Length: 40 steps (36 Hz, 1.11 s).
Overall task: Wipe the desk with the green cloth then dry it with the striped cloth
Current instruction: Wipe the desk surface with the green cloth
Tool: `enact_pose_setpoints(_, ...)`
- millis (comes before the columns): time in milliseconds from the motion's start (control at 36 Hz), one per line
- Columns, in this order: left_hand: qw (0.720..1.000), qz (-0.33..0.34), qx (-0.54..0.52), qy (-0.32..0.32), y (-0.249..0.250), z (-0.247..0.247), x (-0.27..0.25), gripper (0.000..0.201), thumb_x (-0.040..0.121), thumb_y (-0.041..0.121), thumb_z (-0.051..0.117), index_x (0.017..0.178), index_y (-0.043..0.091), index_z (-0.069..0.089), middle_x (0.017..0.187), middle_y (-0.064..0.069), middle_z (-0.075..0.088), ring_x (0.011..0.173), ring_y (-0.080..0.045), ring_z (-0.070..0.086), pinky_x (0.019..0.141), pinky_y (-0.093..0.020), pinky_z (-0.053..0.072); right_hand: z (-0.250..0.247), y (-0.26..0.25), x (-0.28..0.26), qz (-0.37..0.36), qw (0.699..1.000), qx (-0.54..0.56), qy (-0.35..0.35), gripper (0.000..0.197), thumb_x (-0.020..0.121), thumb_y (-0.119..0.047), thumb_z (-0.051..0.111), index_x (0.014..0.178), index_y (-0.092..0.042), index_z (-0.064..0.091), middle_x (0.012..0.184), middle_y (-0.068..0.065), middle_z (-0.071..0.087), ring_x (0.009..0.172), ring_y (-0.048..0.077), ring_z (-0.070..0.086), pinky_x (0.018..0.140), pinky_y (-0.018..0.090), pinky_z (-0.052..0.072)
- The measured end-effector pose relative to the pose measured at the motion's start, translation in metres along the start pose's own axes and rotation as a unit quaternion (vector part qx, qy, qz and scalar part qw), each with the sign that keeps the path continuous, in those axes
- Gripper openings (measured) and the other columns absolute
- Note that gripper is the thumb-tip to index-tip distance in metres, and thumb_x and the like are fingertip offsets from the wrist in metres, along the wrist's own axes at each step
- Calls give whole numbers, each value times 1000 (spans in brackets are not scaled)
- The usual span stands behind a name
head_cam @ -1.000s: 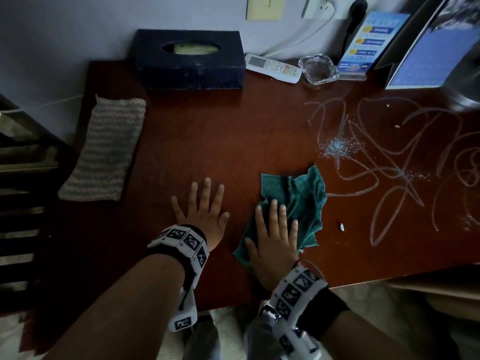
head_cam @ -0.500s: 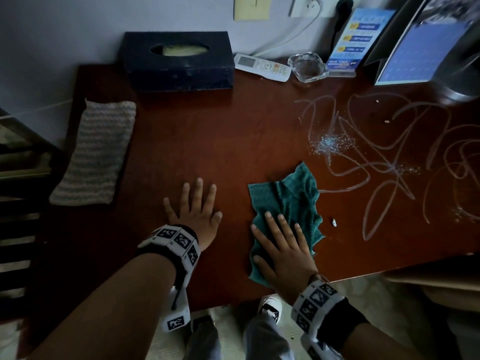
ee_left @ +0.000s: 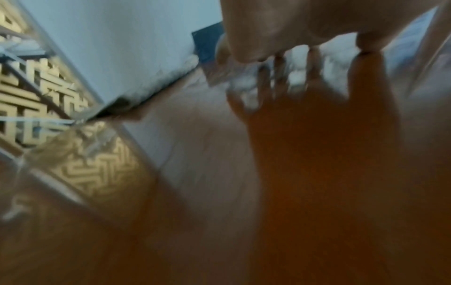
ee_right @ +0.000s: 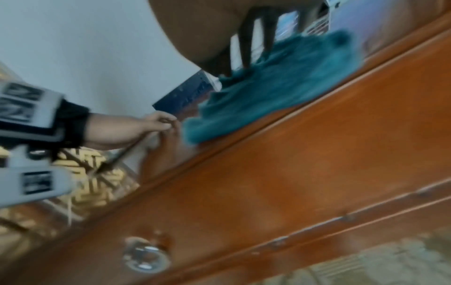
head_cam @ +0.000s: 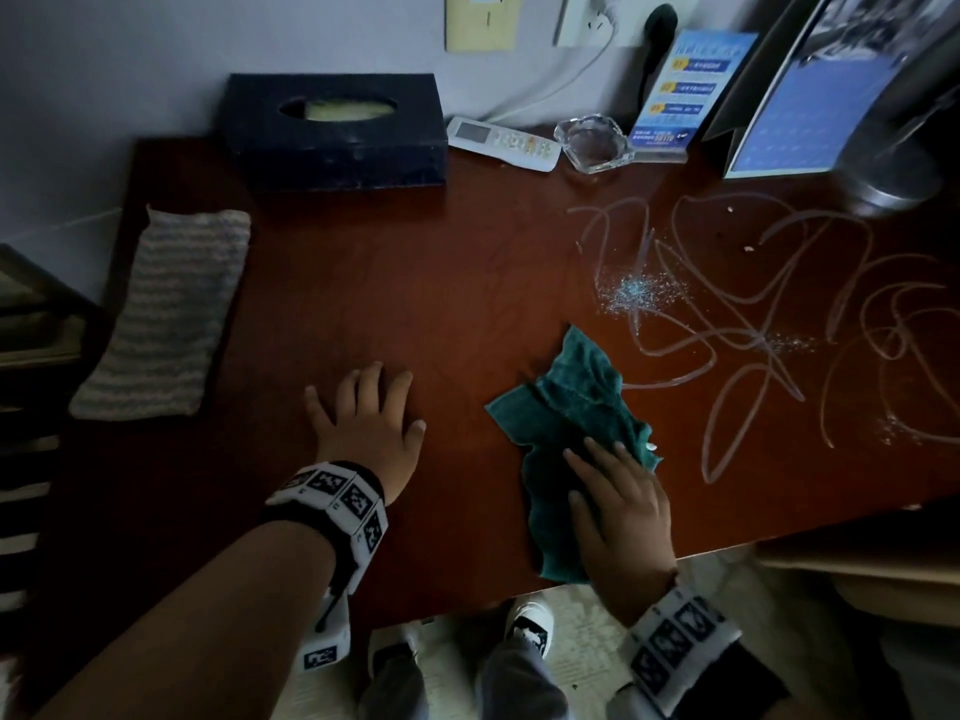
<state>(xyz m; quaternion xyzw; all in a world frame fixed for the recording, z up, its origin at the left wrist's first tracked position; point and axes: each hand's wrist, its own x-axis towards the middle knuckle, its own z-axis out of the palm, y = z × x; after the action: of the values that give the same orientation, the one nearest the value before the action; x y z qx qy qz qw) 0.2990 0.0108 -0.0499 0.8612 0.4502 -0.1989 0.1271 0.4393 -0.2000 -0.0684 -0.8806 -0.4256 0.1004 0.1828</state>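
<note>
The green cloth (head_cam: 566, 418) lies crumpled on the brown desk (head_cam: 415, 283) near its front edge. My right hand (head_cam: 618, 491) presses flat on the cloth's near part with straight fingers; the right wrist view shows the green cloth (ee_right: 273, 92) under those fingers (ee_right: 246, 50). My left hand (head_cam: 369, 413) rests flat on the bare wood to the cloth's left, fingers spread. The striped cloth (head_cam: 166, 314) lies folded at the desk's left edge. White scribbles (head_cam: 753, 330) and a sparkly spill (head_cam: 634, 293) mark the desk's right half.
A dark tissue box (head_cam: 337, 132), a white remote (head_cam: 504, 142), a glass ashtray (head_cam: 592, 142), a blue card (head_cam: 680, 90) and a calendar stand (head_cam: 810, 111) line the back wall. A lamp base (head_cam: 893, 184) sits at far right. A drawer knob (ee_right: 146, 254) shows below the desk edge.
My right hand has slid the green cloth to the right and toward the front edge, turning it. The left hand has stayed planted on the desk.
</note>
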Motion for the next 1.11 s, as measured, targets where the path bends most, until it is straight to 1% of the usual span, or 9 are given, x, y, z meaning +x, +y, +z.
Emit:
enact_pose_setpoints(111, 1000, 5, -24, 13, 13, -12, 12, 52, 99, 46, 21, 147, 37, 4, 157, 0, -5, 144, -23, -6, 113, -60, -3, 15, -18, -9, 121, 986, -49, -99, 67, 76, -62, -1, 142, -54, 8, 157, -11, -10, 142, 14, -20, 111, 48, -13)
enact_pose_setpoints(250, 999, 32, -34, -1, 33, -19, 30, 56, 99, 46, 20, 148, 39, -7, 156, 2, -19, 144, -24, -17, 113, -60, -4, 17, -5, -11, 106, 982, -69, -140, 59, 76, -68, -11, 134, -62, -15, 151, -13, -31, 132, 9, -40, 106, 44, -28)
enact_pose_setpoints(417, 998, 47, -29, -25, 55, -17, 49, 58, 99, 50, 18, 146, 42, -15, 154, 2, -27, 143, -25, -22, 111, -61, -6, 3, 29, -2, 18, 978, -134, -158, 57, 78, -72, -20, 134, -62, -18, 153, -12, -25, 138, 13, -31, 110, 45, -23)
enact_pose_setpoints(611, 997, 26, -18, -66, 70, -14, 58, 58, 97, 57, 10, 142, 43, -24, 150, 1, -36, 140, -27, -29, 111, -61, -10, -17, 59, 23, -50, 954, -193, -225, 51, 96, -60, 9, 146, -49, 11, 158, 1, 10, 143, 24, 5, 110, 50, 1)
enact_pose_setpoints(805, 995, 21, -30, -95, 72, -18, 60, 58, 97, 56, 9, 140, 43, -26, 147, 0, -41, 138, -27, -32, 109, -61, -13, -33, 85, 46, -132, 949, -170, -231, 46, 92, -63, 2, 138, -62, -4, 156, -7, -18, 141, 17, -27, 114, 50, -13)
enact_pose_setpoints(917, 995, 21, -29, -97, 72, -17, 60, 58, 96, 57, 9, 140, 44, -28, 147, 0, -42, 138, -28, -32, 108, -61, -13, -35, 64, 42, -98, 970, -137, -175, 46, 91, -38, 32, 136, -42, 39, 155, 7, 21, 143, 29, 7, 109, 55, 17)
enact_pose_setpoints(972, 995, 22, -31, -97, 71, -17, 61, 58, 96, 57, 9, 139, 44, -28, 147, 0, -42, 138, -28, -33, 108, -61, -13, -27, 49, 34, -49, 984, -114, -127, 45, 88, -35, 34, 129, -32, 52, 150, 8, 33, 141, 28, 12, 107, 55, 21)
enact_pose_setpoints(1028, 994, 23, -31, -102, 71, -17, 61, 59, 96, 58, 9, 139, 44, -29, 146, 1, -43, 138, -28, -33, 108, -61, -13, -20, 35, 24, 23, 991, -83, -104, 53, 88, -46, 24, 136, -36, 46, 155, 4, 23, 143, 22, -2, 111, 51, 10)
enact_pose_setpoints(1111, 994, 21, -33, -102, 71, -17, 62, 59, 96, 58, 9, 139, 44, -28, 147, 1, -42, 138, -28, -32, 109, -62, -13, -12, 22, 18, 109, 980, -58, -158, 66, 75, -63, -6, 141, -53, 2, 153, -10, -22, 135, 14, -31, 111, 43, -14)
